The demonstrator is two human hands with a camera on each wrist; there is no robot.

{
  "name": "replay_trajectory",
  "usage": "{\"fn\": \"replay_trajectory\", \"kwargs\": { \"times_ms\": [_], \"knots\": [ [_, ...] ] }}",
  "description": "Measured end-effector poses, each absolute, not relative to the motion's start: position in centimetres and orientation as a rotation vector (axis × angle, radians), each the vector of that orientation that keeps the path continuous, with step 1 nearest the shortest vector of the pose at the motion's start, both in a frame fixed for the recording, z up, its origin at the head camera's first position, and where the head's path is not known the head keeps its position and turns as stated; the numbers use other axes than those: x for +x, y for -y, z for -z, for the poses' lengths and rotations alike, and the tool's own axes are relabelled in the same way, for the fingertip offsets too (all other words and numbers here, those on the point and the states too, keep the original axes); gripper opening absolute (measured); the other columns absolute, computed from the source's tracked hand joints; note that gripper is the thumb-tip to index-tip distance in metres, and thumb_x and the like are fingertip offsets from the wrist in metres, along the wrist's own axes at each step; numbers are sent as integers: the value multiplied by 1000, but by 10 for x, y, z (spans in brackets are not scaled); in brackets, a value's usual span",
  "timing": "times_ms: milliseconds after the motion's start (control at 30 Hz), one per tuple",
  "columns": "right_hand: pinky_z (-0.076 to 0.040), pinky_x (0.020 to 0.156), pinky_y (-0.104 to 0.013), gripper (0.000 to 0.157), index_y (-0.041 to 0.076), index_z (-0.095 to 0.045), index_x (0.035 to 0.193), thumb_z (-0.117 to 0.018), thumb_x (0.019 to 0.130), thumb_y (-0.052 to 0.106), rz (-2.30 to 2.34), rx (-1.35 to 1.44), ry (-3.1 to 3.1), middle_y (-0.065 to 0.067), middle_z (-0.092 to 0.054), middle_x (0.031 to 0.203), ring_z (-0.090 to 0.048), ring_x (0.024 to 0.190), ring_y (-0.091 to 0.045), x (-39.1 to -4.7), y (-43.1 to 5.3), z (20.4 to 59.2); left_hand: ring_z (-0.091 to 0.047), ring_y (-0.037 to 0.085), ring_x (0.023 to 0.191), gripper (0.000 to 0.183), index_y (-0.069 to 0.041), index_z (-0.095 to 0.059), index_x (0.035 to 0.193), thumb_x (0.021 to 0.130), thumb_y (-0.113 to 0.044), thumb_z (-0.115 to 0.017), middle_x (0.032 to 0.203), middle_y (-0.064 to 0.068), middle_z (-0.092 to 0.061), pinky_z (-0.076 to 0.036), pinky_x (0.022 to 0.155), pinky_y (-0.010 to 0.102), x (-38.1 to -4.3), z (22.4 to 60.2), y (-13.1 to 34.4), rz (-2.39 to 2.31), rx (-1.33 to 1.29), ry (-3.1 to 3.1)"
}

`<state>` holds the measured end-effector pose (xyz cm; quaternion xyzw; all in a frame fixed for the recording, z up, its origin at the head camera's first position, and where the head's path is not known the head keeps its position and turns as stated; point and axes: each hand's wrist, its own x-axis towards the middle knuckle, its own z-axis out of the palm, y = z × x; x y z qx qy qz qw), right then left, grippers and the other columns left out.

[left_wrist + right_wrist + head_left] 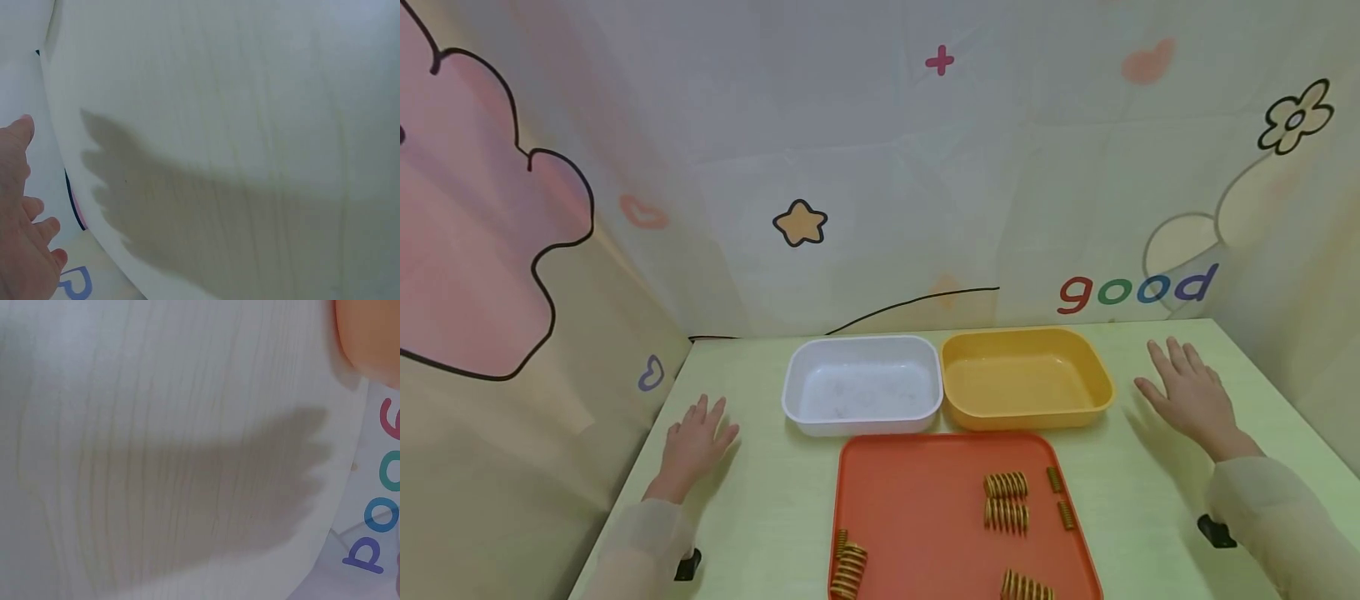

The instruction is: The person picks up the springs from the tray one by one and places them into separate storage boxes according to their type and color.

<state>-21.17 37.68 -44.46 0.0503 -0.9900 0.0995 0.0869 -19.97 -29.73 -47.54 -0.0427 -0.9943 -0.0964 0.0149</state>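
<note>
My left hand (692,448) hovers over the left side of the table, fingers spread and holding nothing; its shadow falls on the wood beneath. On the far right, my right hand (1197,398) is likewise held above the table with extended fingers and nothing in it. Between them lies a red tray (917,508) with several brass-coloured coil springs, large and small. Two large springs (1006,515) sit together right of its middle, and small springs (1066,515) lie along the right edge. Another large spring (849,570) is at the lower left. The right hand is nearest the yellow tub (1028,379).
A white tub (862,387) stands beside the yellow one, both behind the tray. The pale wooden table (760,500) is enclosed at the back and sides by a printed curtain (880,167). A dark strap piece (1216,531) shows under the right sleeve.
</note>
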Motion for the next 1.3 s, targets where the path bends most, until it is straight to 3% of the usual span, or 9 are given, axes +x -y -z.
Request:
{"fn": "replay_trajectory", "kwargs": {
  "times_ms": [367,733,1033,1300],
  "knots": [
    [-18,93,-65,65,4,-12,141,-45,90,29,-267,250,2885,-29,-14,141,-9,129,-46,-206,-370,438,-41,49,111,52,2,-37,130,90,-31,-44,136,30,-26,-39,81,57,-194,477,288,374,-213,3133],
    [-21,96,-61,65,3,-22,139,-53,86,24,-323,330,2818,-27,-23,139,-22,125,-45,-206,-356,430,-53,39,101,43,-1,-47,122,86,-25,-51,122,23,-47,-44,79,50,-191,473,271,422,-294,3056],
    [-30,86,-64,62,2,-32,134,-60,81,18,-373,353,2797,-27,-32,134,-34,114,-47,-203,-340,424,-56,33,98,38,-4,-53,118,86,-24,-53,115,19,-52,-46,80,46,-188,472,257,454,-331,3049],
    [-33,84,-64,60,1,-35,131,-61,79,15,-414,364,2806,-27,-35,132,-36,111,-47,-198,-332,422,-60,26,85,34,-5,-56,113,84,-23,-56,110,16,-55,-48,72,42,-185,472,251,480,-340,3055]
  ]
}}
